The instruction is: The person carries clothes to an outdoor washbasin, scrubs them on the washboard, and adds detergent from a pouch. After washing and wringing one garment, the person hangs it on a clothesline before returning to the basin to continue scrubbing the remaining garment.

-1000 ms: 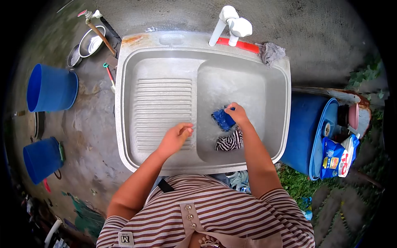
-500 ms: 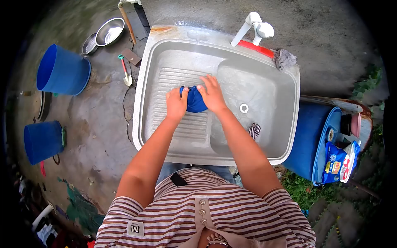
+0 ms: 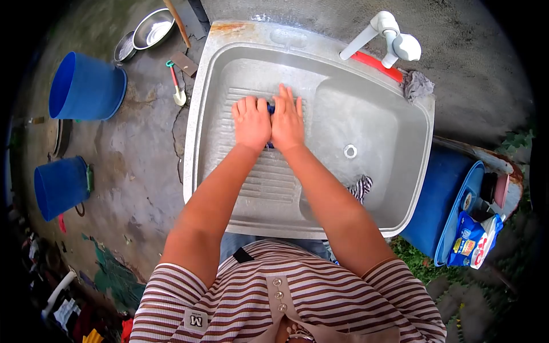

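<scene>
A dark blue cloth (image 3: 270, 108) lies bunched on the ridged washboard (image 3: 266, 186) built into the left side of a grey sink. My left hand (image 3: 251, 123) is over its left part, fingers bent round it. From the right, my right hand (image 3: 287, 121) presses on the cloth, its fingers pointing away from me and partly extended. The hands nearly touch and hide most of the cloth; only small blue bits show between them. A striped black-and-white cloth (image 3: 360, 187) lies in the basin, partly behind my right forearm.
White tap pipe (image 3: 382, 31) rises behind the sink rim (image 3: 423, 171), near a red strip (image 3: 377, 66) and grey rag (image 3: 417, 86). Right stands a blue barrel (image 3: 434, 197) with a detergent bag (image 3: 473, 240). Left are blue buckets (image 3: 91, 88), metal bowls (image 3: 153, 30) and a toy shovel (image 3: 177, 86).
Both hands have moved closer together and farther away from me over the blue cloth, covering most of it. The view has shifted slightly.
</scene>
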Demonstrator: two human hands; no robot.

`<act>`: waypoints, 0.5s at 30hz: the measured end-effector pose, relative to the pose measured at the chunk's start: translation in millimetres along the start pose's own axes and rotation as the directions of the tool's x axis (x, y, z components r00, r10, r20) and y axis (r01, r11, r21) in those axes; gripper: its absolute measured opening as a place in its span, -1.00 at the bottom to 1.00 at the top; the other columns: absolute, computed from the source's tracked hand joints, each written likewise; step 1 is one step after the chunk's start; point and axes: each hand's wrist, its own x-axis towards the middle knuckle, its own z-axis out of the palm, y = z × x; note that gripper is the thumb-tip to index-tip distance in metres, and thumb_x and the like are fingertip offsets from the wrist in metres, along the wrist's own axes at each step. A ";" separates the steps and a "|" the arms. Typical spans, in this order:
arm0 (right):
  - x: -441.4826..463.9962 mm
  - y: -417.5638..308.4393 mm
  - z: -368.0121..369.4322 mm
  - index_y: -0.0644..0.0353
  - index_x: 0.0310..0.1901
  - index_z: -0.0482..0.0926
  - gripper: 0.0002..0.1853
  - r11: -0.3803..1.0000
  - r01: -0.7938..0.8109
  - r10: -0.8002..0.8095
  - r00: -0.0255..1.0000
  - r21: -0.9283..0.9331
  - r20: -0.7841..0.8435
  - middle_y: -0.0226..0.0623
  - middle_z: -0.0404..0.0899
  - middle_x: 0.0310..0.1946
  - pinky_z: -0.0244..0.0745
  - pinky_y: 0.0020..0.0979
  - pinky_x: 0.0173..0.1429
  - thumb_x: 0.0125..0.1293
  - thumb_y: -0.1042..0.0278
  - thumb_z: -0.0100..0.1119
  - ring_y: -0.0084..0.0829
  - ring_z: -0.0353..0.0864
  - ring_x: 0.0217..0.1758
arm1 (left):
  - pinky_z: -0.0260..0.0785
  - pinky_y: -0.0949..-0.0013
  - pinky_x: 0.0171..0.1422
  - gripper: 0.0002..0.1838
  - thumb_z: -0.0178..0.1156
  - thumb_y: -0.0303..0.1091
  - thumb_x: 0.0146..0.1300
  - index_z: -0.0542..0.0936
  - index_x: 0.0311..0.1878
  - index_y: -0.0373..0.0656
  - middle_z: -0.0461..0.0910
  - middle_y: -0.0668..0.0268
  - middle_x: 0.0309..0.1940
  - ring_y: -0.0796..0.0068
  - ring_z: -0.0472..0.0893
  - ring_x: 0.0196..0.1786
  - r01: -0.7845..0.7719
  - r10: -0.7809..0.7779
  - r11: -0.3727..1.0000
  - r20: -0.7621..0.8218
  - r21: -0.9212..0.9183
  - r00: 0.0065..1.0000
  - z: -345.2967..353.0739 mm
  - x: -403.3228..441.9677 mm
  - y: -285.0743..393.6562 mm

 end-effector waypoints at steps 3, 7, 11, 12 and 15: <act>18.3 4.3 0.2 0.27 0.24 0.49 -0.64 0.996 -0.035 0.036 0.999 -0.087 0.010 0.01 0.32 0.51 -0.20 0.20 0.70 0.50 0.32 0.03 -0.04 0.10 0.68 | 0.12 -0.11 0.41 -0.80 0.16 -0.26 0.37 0.60 -0.05 -0.11 0.52 0.16 0.05 0.05 0.43 0.20 0.013 -0.010 0.999 -0.061 0.041 0.998 1.8 17.0 2.2; -49.0 -6.5 -30.3 0.28 0.29 0.52 -0.60 0.997 0.070 -0.072 0.986 0.018 0.152 -0.12 0.37 0.50 0.00 0.11 0.67 0.52 0.32 0.02 -0.01 0.22 0.62 | 0.15 -0.10 0.35 -0.86 0.20 -0.27 0.37 0.60 -0.16 -0.12 0.54 0.19 -0.03 0.04 0.43 0.18 0.006 -0.004 0.996 0.016 -0.091 1.000 -33.2 -44.0 14.1; -154.7 -25.3 -70.4 0.31 0.34 0.49 -0.55 0.980 0.186 -0.199 0.946 0.073 0.256 -0.04 0.36 0.49 0.03 0.05 0.68 0.47 0.41 0.03 -0.02 0.23 0.62 | 0.25 0.03 0.14 -0.83 0.17 -0.35 0.25 0.57 -0.12 -0.15 0.46 0.17 -0.18 0.07 0.45 -0.02 -0.247 0.270 0.947 0.091 -0.205 0.959 -67.6 -137.9 21.7; -148.7 -22.6 -68.1 0.31 0.34 0.49 -0.55 0.980 0.186 -0.199 0.944 0.073 0.264 -0.04 0.36 0.49 0.03 0.05 0.68 0.47 0.41 0.03 -0.02 0.23 0.62 | 0.25 0.03 0.14 -0.83 0.17 -0.35 0.25 0.57 -0.12 -0.15 0.46 0.17 -0.18 0.07 0.45 -0.02 -0.240 0.264 0.948 0.094 -0.208 0.960 -63.9 -132.5 21.2; -82.3 -6.9 -43.1 0.30 0.37 0.46 -0.53 0.982 0.177 -0.187 0.967 0.072 0.175 -0.01 0.31 0.52 -0.04 0.04 0.70 0.46 0.41 -0.02 -0.03 0.19 0.65 | 0.25 0.03 0.10 -0.83 0.12 -0.36 0.26 0.51 -0.10 -0.14 0.48 0.17 -0.17 0.09 0.45 -0.04 -0.145 0.167 0.981 0.177 -0.129 0.970 -32.8 -74.4 11.3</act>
